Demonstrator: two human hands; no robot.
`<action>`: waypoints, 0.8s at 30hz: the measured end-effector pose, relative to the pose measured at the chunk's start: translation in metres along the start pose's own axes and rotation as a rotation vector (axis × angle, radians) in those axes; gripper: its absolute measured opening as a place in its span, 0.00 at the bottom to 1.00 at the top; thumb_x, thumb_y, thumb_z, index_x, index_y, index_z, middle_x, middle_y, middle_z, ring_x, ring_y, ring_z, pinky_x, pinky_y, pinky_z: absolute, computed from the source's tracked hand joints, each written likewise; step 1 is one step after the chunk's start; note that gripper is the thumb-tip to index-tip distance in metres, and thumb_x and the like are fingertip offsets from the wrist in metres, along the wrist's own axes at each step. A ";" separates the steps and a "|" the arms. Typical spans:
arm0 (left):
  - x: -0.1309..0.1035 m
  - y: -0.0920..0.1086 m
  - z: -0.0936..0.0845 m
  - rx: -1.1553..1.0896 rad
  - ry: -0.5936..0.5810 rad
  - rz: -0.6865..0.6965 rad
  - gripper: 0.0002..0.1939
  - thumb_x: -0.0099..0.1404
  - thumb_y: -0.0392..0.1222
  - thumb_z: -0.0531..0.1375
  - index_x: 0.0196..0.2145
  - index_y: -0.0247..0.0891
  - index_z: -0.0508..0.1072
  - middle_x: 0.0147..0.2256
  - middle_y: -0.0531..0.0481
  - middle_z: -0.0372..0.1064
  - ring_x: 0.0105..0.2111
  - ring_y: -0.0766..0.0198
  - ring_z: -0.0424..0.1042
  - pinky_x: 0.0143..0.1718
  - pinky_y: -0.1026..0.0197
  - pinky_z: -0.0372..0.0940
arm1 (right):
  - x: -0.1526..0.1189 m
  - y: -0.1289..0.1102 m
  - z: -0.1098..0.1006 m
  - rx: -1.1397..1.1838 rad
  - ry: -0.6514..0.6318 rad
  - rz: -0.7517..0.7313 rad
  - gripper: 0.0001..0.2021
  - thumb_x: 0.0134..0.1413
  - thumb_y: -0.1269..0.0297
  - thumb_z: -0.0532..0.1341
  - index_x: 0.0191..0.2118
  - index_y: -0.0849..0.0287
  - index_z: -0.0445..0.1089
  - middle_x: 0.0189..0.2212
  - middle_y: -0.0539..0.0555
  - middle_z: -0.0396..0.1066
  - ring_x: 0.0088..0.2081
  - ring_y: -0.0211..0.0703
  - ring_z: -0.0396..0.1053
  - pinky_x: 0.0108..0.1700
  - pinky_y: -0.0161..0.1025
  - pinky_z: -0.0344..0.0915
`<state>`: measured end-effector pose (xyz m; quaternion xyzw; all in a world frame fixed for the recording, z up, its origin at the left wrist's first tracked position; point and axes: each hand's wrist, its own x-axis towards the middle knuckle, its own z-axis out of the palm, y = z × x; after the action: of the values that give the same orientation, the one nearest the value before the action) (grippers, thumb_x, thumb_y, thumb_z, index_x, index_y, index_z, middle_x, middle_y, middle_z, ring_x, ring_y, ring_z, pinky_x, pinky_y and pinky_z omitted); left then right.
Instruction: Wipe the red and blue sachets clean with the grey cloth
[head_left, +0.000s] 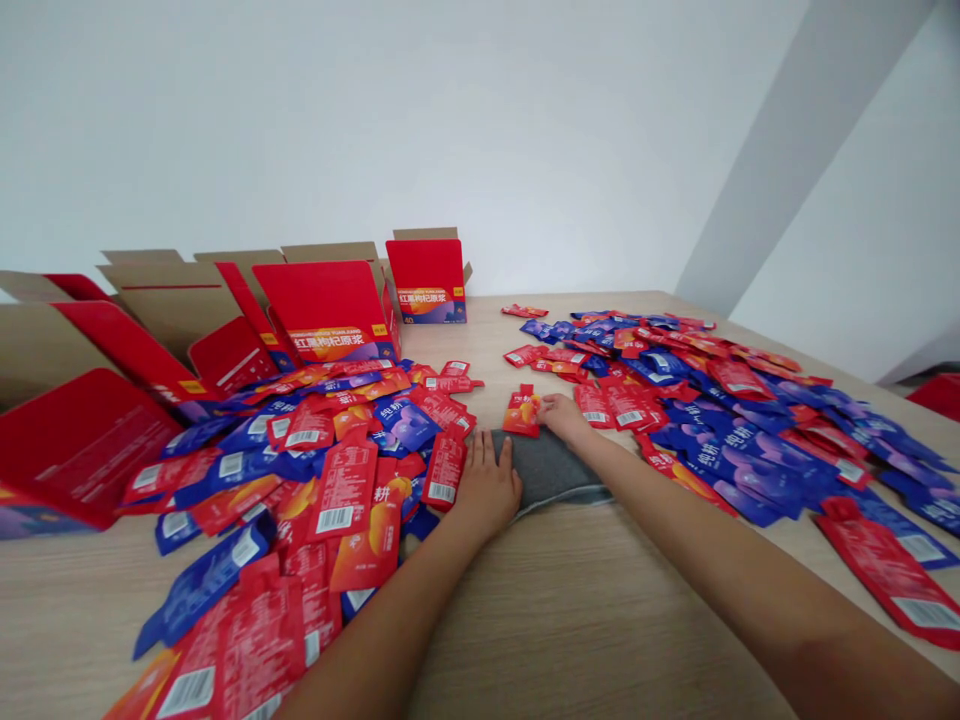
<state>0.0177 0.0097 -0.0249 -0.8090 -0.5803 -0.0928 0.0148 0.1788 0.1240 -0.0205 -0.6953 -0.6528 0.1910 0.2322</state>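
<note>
My left hand (487, 485) lies with its fingers stretched out on the left end of a folded grey cloth (555, 468). Right beside it is a red pouch (445, 472) with a barcode, at the edge of the left pile; whether the hand touches it I cannot tell. Just beyond the cloth, my right hand (566, 415) pinches the right edge of a small red and orange spouted pouch (521, 413). That pouch has its printed front facing up.
A heap of red and blue pouches (330, 450) covers the left of the table (585, 620). Another heap (720, 400) spreads over the right. Several red cartons with raised flaps stand along the left and back, among them one carton (427, 280) near the white wall (480, 120).
</note>
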 end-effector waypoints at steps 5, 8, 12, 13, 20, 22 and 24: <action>0.000 0.000 0.001 0.007 0.003 0.007 0.27 0.66 0.42 0.48 0.60 0.31 0.57 0.61 0.30 0.48 0.62 0.44 0.46 0.58 0.41 0.49 | -0.012 -0.019 -0.001 -0.161 0.009 0.006 0.24 0.48 0.53 0.59 0.46 0.68 0.67 0.43 0.70 0.70 0.45 0.58 0.69 0.43 0.46 0.64; 0.001 0.000 0.001 0.007 -0.005 0.010 0.26 0.66 0.43 0.48 0.60 0.31 0.57 0.62 0.30 0.48 0.62 0.44 0.45 0.58 0.42 0.49 | -0.019 -0.032 0.001 -0.214 0.051 -0.016 0.34 0.47 0.52 0.60 0.56 0.71 0.57 0.50 0.76 0.63 0.50 0.63 0.64 0.47 0.51 0.61; 0.000 -0.001 0.001 0.004 -0.010 0.011 0.26 0.66 0.43 0.48 0.60 0.30 0.57 0.61 0.29 0.48 0.62 0.43 0.45 0.57 0.43 0.50 | -0.021 -0.040 0.000 -0.201 0.033 -0.024 0.38 0.49 0.60 0.59 0.62 0.69 0.45 0.52 0.72 0.62 0.47 0.56 0.68 0.45 0.46 0.64; 0.000 -0.001 0.001 0.005 -0.001 0.011 0.26 0.66 0.42 0.48 0.60 0.30 0.57 0.61 0.29 0.48 0.62 0.43 0.45 0.57 0.43 0.50 | -0.022 -0.041 -0.002 -0.193 0.034 -0.032 0.37 0.50 0.62 0.58 0.63 0.69 0.43 0.53 0.70 0.61 0.47 0.54 0.67 0.46 0.44 0.63; 0.002 -0.002 0.010 0.030 0.025 0.008 0.28 0.65 0.41 0.47 0.59 0.21 0.56 0.61 0.27 0.48 0.62 0.44 0.46 0.58 0.42 0.49 | -0.071 -0.047 -0.034 -0.384 0.090 -0.428 0.26 0.57 0.71 0.48 0.62 0.63 0.49 0.51 0.66 0.62 0.43 0.50 0.68 0.42 0.41 0.65; 0.002 -0.002 0.011 0.035 0.025 0.010 0.29 0.64 0.41 0.47 0.59 0.20 0.56 0.60 0.26 0.49 0.62 0.44 0.46 0.58 0.43 0.49 | -0.089 -0.047 -0.037 -0.456 0.011 -0.552 0.22 0.59 0.68 0.47 0.59 0.63 0.57 0.47 0.64 0.66 0.45 0.50 0.67 0.46 0.42 0.64; 0.002 -0.002 0.011 0.037 0.024 0.012 0.29 0.64 0.41 0.47 0.59 0.20 0.56 0.60 0.26 0.49 0.62 0.43 0.46 0.58 0.43 0.49 | -0.102 -0.042 -0.034 -0.486 -0.040 -0.631 0.20 0.61 0.66 0.45 0.56 0.64 0.62 0.49 0.63 0.68 0.50 0.50 0.64 0.52 0.44 0.61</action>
<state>0.0175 0.0136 -0.0351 -0.8108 -0.5769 -0.0918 0.0372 0.1562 0.0215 0.0275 -0.4915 -0.8649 -0.0363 0.0952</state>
